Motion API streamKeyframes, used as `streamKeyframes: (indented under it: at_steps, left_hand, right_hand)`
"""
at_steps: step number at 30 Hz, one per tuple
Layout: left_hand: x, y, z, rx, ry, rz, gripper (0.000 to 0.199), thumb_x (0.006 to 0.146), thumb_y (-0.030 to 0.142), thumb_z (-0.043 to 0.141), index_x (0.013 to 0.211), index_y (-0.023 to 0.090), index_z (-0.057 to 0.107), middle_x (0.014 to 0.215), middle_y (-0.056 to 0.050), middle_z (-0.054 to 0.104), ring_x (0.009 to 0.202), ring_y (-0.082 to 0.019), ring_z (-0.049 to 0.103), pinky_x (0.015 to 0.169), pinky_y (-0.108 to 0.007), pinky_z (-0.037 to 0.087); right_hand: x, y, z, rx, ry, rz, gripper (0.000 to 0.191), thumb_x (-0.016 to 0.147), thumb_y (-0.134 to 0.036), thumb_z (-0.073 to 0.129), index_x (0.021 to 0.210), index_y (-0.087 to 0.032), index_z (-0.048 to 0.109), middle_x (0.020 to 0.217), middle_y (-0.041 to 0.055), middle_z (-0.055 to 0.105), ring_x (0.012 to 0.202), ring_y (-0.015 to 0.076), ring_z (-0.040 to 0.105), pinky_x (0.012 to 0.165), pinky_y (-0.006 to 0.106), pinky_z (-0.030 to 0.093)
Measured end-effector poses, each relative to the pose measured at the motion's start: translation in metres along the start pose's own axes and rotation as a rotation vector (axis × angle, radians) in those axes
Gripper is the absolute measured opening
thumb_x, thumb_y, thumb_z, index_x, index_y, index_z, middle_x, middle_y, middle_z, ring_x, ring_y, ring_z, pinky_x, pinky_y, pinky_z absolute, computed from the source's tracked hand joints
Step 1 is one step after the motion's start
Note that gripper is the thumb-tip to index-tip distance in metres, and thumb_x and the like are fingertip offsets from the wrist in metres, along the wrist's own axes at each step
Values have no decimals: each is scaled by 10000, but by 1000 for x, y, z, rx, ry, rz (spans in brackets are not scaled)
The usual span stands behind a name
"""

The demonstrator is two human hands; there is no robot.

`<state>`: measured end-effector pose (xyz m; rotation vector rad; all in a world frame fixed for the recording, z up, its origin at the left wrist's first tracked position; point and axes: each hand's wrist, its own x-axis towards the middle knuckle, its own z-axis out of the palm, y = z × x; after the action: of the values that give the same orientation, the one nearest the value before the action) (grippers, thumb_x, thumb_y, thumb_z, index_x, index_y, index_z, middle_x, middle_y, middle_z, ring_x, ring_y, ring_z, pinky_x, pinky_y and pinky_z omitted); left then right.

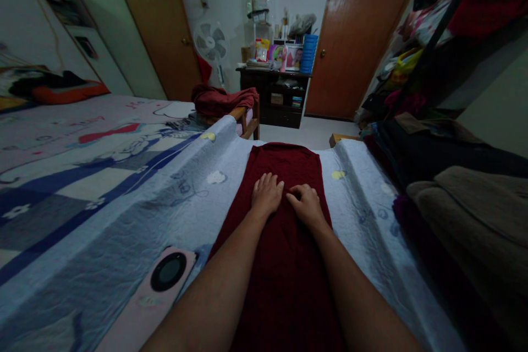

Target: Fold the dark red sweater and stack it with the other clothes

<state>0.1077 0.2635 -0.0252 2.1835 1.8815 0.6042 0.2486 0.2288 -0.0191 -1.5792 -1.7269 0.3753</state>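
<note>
A long, dark red cloth [284, 269] lies down the middle of the bed [357, 192]. It looks soft and thin, with small wrinkles. Its far end is almost straight and sits at the far edge of the bed. It gets wider toward the near side, where it runs out of view.

The left hand [267, 195] lies palm down on the cloth, with its fingers stretched out and close together. The right hand [306, 204] is on the cloth too, just beside the left one. Its fingers are bent and its thumb is near them. I cannot tell if it pinches any cloth.

Under the red cloth is a pale blue sheet [223, 214]. It is bumpy, like a quilt, and has little pictures on it: a white cloud [216, 177] to the left and a yellow shape [338, 174] to the right.

A pink phone [140, 302] lies on the sheet, near the left arm. It is long and flat, with a big round black ring [168, 271] at its far end.

Along the right side of the bed are piled clothes. A brown one [478, 203] looks thick and fuzzy. A dark one [457, 148] is farther back, and a bit of purple cloth [406, 220] pokes out below. Past the far left corner, a crumpled, dull red bundle [225, 100] sits by a wooden rail [252, 127].
</note>
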Motion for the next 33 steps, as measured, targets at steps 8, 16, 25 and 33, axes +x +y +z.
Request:
streamKeyframes:
  at_steps: [8,16,25,33]
  left_hand:
    - [6,-10,-13,-358,149,-63,368,925,142,314,1179,145,580,1238,-106,620,1183,-177,551,1059,-324,399]
    - [9,-20,-15,-357,-18,70,360,885,124,380,1184,117,581,1267,-124,586,1231,-183,511,1099,-323,359]
    - [6,-13,-14,-179,-104,33,438,967,295,330,1326,104,495,1426,-130,479,1378,-208,358,1158,-343,242]
    - [-2,-1,-7,102,-152,22,606,975,490,242,1429,118,395,1539,-142,317,1445,-282,210,1167,-436,187]
  right_hand:
    - [-3,-14,-4,279,-6,-60,117,828,-253,491,871,-207,589,847,27,645,793,181,581,760,304,427]
    - [-1,-14,-4,240,63,53,150,795,-317,529,887,-207,573,804,29,660,726,183,614,714,297,441]
    - [2,-12,-14,215,-151,136,275,790,-405,580,933,-177,635,867,43,669,757,172,601,731,303,445]
    - [1,-2,-12,430,-246,54,313,739,-333,599,1011,-180,569,754,-32,577,645,123,506,624,249,413]
